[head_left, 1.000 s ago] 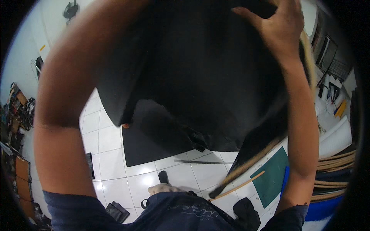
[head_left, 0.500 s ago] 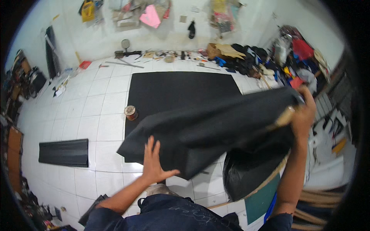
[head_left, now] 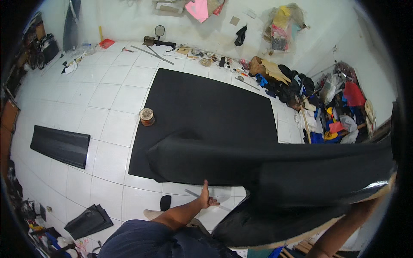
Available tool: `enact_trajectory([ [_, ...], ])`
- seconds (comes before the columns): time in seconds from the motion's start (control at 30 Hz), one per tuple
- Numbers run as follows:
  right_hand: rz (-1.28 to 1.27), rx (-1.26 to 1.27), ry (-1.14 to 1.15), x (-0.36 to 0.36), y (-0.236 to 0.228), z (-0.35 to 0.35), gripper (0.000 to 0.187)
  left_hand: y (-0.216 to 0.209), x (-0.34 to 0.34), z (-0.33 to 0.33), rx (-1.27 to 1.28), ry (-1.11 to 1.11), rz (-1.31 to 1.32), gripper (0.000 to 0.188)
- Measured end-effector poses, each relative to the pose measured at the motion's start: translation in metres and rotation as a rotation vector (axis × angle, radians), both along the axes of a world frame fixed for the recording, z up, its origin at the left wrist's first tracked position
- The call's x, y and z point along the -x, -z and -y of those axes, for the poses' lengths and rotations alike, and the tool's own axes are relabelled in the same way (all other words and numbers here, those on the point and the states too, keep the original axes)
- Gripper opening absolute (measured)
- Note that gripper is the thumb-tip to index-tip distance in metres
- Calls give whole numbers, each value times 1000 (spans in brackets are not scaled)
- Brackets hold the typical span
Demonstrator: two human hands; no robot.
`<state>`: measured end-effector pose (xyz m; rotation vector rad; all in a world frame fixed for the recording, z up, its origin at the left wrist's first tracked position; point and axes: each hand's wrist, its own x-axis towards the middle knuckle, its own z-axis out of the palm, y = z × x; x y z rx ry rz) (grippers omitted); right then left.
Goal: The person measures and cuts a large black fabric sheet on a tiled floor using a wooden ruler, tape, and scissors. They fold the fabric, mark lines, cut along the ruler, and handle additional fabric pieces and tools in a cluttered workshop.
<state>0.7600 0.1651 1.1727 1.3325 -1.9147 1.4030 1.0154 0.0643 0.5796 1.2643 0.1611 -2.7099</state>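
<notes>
A long black sheet of leather-like material (head_left: 275,163) with a pale tan edge stretches across in front of me, raised and sagging in folds. At the far right my right hand (head_left: 377,201) holds it up; its fingers are hidden behind the sheet and the dark rim. My left hand (head_left: 208,198) is open, fingers spread, just below the sheet's near edge; whether it touches cannot be told. Beneath lies a flat black sheet (head_left: 215,103) on the floor. A round, stained tin (head_left: 147,117) stands on its left edge.
White floor tiles (head_left: 101,94) surround the sheets. A folded black piece (head_left: 60,146) lies left, another (head_left: 89,221) near lower left. Small tools and scraps line the back wall, with a mirror (head_left: 159,31). A heap of cloth and bags (head_left: 331,103) fills the right corner.
My right hand has swung right and downward, drawing the raised sheet out lengthwise. My left hand has shifted right, off the sheet's face to below its near edge. The view has turned.
</notes>
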Motion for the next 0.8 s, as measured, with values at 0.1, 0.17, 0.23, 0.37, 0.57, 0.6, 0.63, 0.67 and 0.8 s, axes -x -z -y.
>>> enact_trajectory([
  [0.1,-4,-15,66,31,-14,0,21,23,24,55,-59,-478,56,100],
  [0.17,-8,-10,120,63,-19,-10,23,40,28,93,-7,-729,53,97],
  [0.23,-23,-8,177,84,-28,-20,25,46,29,129,92,-919,26,94],
  [0.37,-55,-25,291,134,-53,-39,29,27,15,210,304,-1159,-48,88],
  [0.57,-53,-56,445,212,-61,-47,35,-48,-33,358,571,-1278,-107,79],
  [0.6,-57,-68,479,225,-61,-49,36,-66,-35,387,573,-1247,-107,78],
  [0.63,-59,-74,509,241,-62,-47,37,-85,-39,416,578,-1220,-107,77],
  [0.67,-82,-86,546,252,-75,-50,38,-111,-26,444,569,-1187,-141,74],
  [0.8,-20,-126,627,329,-48,-14,42,-194,-47,599,759,-1160,13,60],
])
